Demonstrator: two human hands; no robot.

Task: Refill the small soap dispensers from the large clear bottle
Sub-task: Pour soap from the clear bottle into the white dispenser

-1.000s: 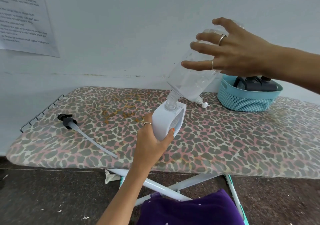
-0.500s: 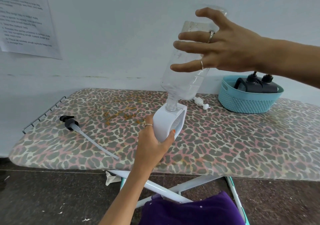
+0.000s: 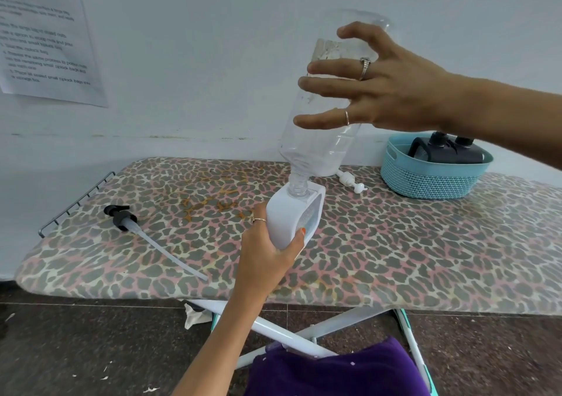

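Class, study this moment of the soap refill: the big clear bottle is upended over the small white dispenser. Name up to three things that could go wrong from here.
1. The right hand holds the large clear bottle with spread fingers, high up near its base; it could slip or swing off.
2. The small white dispenser is held in the air by the left hand, not resting on the ironing board; a wobble may unseat the neck and spill soap.
3. Overfilling seems possible, as its white body hides most of the level.
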